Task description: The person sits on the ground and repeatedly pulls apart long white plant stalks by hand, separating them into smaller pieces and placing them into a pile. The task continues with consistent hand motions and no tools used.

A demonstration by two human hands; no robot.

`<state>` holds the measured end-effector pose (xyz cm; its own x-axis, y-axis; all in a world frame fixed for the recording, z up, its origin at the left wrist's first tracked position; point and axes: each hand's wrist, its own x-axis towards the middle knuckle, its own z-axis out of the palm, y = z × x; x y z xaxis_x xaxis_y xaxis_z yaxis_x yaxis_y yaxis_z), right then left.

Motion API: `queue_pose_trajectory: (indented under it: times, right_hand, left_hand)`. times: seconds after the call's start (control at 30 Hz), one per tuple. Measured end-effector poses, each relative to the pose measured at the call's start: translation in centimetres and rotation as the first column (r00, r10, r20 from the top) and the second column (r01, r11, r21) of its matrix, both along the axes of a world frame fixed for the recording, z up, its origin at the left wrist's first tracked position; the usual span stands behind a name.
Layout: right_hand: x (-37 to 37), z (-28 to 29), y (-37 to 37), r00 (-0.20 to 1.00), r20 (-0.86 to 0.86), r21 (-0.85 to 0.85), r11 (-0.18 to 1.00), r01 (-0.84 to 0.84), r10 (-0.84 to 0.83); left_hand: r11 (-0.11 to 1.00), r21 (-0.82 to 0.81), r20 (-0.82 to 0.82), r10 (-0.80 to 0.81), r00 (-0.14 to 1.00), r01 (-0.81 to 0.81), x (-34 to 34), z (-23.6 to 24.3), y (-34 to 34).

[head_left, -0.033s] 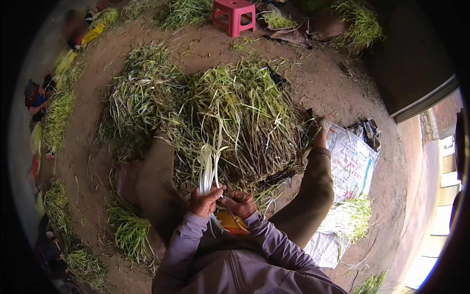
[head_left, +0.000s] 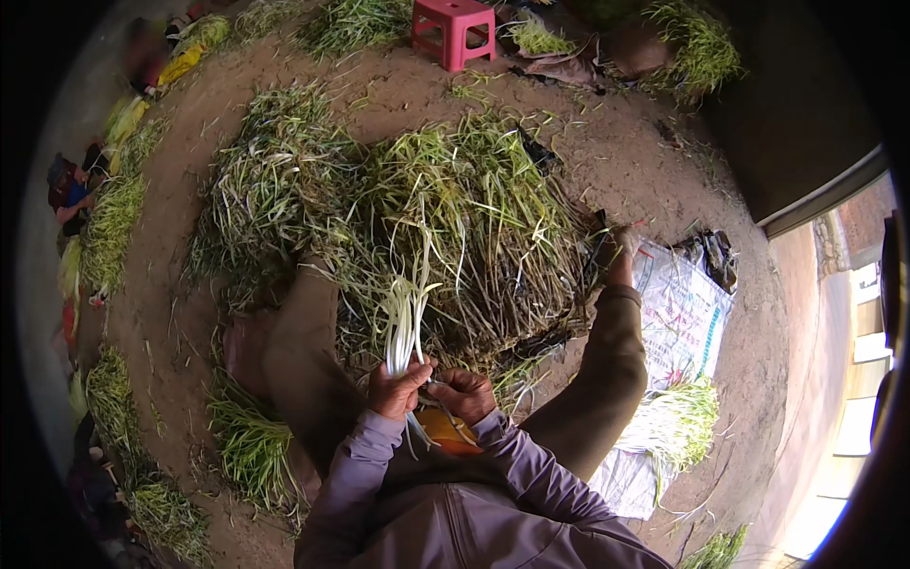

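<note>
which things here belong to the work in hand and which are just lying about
Seemingly the work:
pale stalks, held in the left hand
right hand, pinching their lower ends
big green heap in front
white sack, likely, under a pale bundle

Apparently lying about:
pink stool beyond the heap
black plastic at the sack's corner

This looks like a dirt-floored produce-sorting place, a shed or covered yard. Heaps of leafy green stalks (head_left: 474,190) lie straight on the bare earth floor (head_left: 171,313), with loose scraps strewn around. A pale-ended bunch (head_left: 668,417) rests on a flattened sack (head_left: 678,308), a low pink plastic stool (head_left: 457,27) stands beyond, and another person (head_left: 72,196) shows beside more greens (head_left: 112,237).
</note>
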<state>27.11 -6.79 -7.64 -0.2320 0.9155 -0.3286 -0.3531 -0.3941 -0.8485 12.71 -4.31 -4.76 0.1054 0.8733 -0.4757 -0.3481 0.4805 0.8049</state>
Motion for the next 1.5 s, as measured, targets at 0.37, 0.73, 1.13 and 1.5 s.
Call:
queue_pose_trajectory:
  times: [0.37,0.73,1.13,1.5]
  right_hand:
    - [-1.1,2.1,0.2,0.99,-0.125,-0.208,0.977,0.043,-0.07]
    - [-0.6,-0.8,-0.4,0.924,-0.287,-0.436,0.893,0.111,-0.255]
    - [2.8,-0.7,-1.8,0.939,0.076,-0.087,0.94,-0.33,0.337]
    - [2.0,-0.5,-2.9,0.866,0.213,0.057,0.879,-0.474,0.453]
  left_hand:
    - [0.998,-0.057,0.036,-0.039,0.999,0.041,0.0,0.4,0.0]
    - [0.987,-0.088,0.296,-0.104,0.95,0.136,-0.5,-0.4,0.2]
    - [0.997,-0.052,0.11,0.069,0.992,-0.063,-2.4,-1.0,1.7]
    - [0.998,-0.067,0.164,-0.002,0.987,0.013,-2.0,-1.0,1.4]
